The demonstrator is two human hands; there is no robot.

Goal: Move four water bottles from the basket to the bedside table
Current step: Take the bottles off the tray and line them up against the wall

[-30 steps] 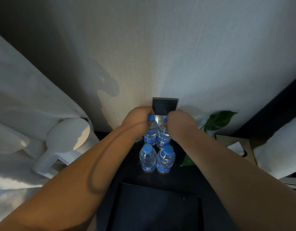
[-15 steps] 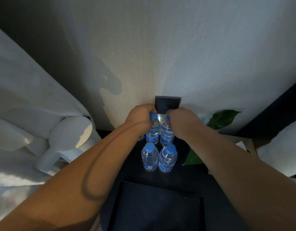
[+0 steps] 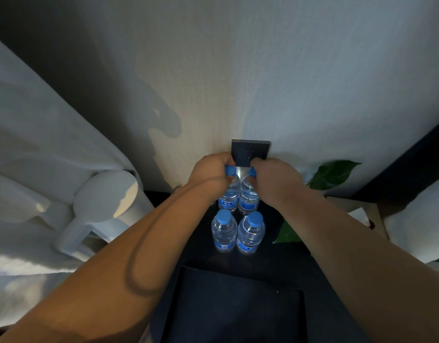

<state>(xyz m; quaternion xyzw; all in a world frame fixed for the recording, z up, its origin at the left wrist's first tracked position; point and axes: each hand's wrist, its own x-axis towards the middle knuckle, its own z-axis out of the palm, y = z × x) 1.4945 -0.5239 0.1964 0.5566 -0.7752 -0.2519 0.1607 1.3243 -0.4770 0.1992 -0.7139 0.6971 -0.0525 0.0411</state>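
Wall [image 3: 263,70]: pale, textured, fills the upper view. White drapery [image 3: 40,144]: heavy folds down the left side. Desk [image 3: 282,258]: dark bedside top against the wall, carrying everything listed below. Dark container [image 3: 238,308]: flat, rectangular, at the near edge of the desk, possibly the basket; the inside is too dim to read and no bottle shows in it. White kettle [image 3: 107,209]: left of the bottles, handle toward the viewer. Green plant [image 3: 332,174]: leaves at right, near the wall. Left hand [image 3: 211,177]: fingers curled round the blue cap of the rear-left bottle [image 3: 229,198]. Right hand [image 3: 275,179]: likewise closed round the cap of the rear-right bottle [image 3: 248,200]. These two stand upright, side by side and touching, close to the wall; whether their bases rest fully on the desk cannot be told. Front-left bottle [image 3: 224,233] and front-right bottle [image 3: 251,235]: upright on the desk, touching each other, just before the rear pair, no hand on them. Wall plate [image 3: 250,152]: small dark square behind the hands. Status, by judgement: all four bottles at the desk, two placed, two in grip; only letting go of both remains.
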